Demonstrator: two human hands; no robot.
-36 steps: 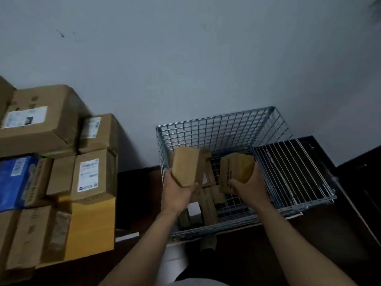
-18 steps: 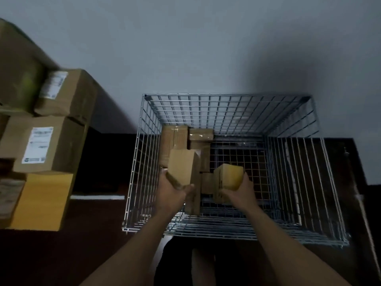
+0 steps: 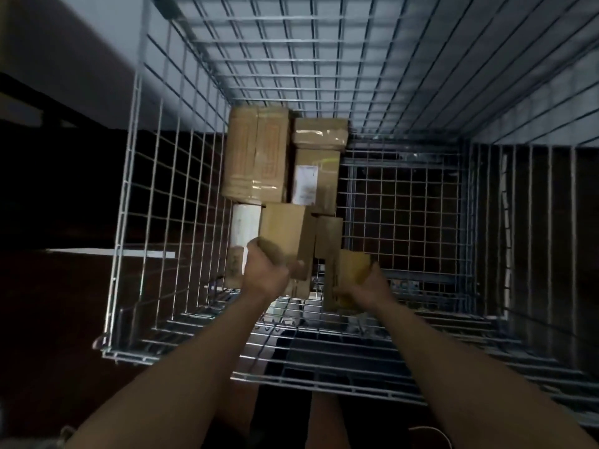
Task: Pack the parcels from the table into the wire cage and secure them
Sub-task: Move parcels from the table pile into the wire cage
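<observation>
A grey wall [image 3: 90,76] stands in front of me, with shadow on its left part. Below it the floor [image 3: 58,319] is very dark, and a thin white strip [image 3: 97,253] lies on it towards its left edge.

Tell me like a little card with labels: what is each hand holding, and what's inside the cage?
Left hand: grips a brown box
Right hand: grips a yellowish box
Where the hands are: inside the wire cage
Already inside: packed boxes grouped toward the cage's left side
</observation>
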